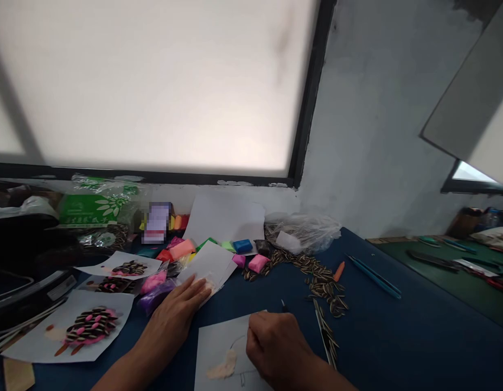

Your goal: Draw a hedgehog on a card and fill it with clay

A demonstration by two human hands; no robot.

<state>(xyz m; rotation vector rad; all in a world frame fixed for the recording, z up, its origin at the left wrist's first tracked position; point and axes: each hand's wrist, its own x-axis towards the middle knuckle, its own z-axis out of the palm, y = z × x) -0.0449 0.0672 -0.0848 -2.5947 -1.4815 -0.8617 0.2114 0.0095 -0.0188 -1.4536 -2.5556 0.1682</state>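
Observation:
My left hand (176, 312) lies with fingers stretched out on some small white sheets (212, 260). Beside its fingertips is a bit of beige clay (208, 288). My right hand (275, 342) is closed, fingers curled together, over the right part of a white drawing sheet (208, 339); anything in its fingers is hidden. Pencil lines and a flattened patch of beige clay (224, 366) show on that sheet. Just behind the right hand, a dark pointed tip (284, 306) shows; whether it is held, I cannot tell.
Sunflower seeds (320, 277) curve along the right, near blue tweezers (373, 277) and an orange stick (339, 271). Bright clay packets (182, 249) crowd the back. Finished seed-and-clay pictures (92, 326) lie left. A phone (157, 222) and a green seed bag (96, 209) stand behind.

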